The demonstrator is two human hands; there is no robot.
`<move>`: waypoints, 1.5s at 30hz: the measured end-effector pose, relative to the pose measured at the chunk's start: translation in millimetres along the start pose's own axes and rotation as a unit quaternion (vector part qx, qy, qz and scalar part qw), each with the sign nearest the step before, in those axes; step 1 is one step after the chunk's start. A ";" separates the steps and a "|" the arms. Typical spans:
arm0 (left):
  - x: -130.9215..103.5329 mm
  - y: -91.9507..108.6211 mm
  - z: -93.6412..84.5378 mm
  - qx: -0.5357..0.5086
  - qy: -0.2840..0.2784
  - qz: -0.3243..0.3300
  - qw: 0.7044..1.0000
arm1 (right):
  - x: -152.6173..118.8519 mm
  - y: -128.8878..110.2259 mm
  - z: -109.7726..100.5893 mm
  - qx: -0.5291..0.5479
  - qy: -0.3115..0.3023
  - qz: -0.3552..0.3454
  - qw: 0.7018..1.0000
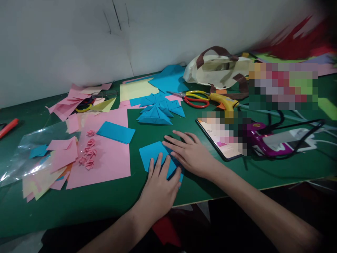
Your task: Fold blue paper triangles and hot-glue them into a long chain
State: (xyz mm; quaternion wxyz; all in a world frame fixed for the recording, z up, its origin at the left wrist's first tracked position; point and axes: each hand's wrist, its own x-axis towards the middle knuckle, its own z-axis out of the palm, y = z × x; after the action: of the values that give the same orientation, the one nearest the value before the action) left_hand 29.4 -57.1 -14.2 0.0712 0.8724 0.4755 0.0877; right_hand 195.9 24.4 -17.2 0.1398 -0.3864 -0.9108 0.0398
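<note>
A blue sheet of paper (151, 153) lies on the table near the front edge, under both hands. My left hand (162, 184) presses on its lower part with the fingers spread. From the right, my right hand (189, 153) rests over its upper right part, fingers stretched out flat. The hands hide much of the sheet, so its folds cannot be made out. Just beyond are several folded blue paper pieces (158, 112) in a pile. To the left, a folded blue paper rectangle (116, 132) lies partly on a large pink sheet (113, 161).
Small pink paper roses (89, 153) sit on the pink sheet beside a clear plastic bag (23, 151). Scissors (196, 98), a yellow glue gun (225, 102) and a phone (221, 140) lie right, near a purple device (265, 144) with cables. A cloth bag (218, 72) stands behind.
</note>
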 end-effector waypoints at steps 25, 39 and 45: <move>-1.9 0.2 2.6 0.007 0.016 0.004 1.000 | -41.2 19.4 -17.7 0.000 0.113 -0.045 0.993; -1.2 4.4 -10.5 -0.034 0.031 -0.020 0.999 | -29.5 4.5 -9.5 0.051 0.111 0.010 0.992; -7.9 3.7 -22.3 -0.046 -0.005 -0.028 0.999 | -18.9 -1.8 2.1 0.122 0.121 0.101 0.980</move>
State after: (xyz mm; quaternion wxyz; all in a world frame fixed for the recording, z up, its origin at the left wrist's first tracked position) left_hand 23.3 -64.8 7.7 0.1166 0.8549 0.4949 0.1029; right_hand 206.6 9.7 -23.1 0.2905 -0.4581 -0.8318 0.1178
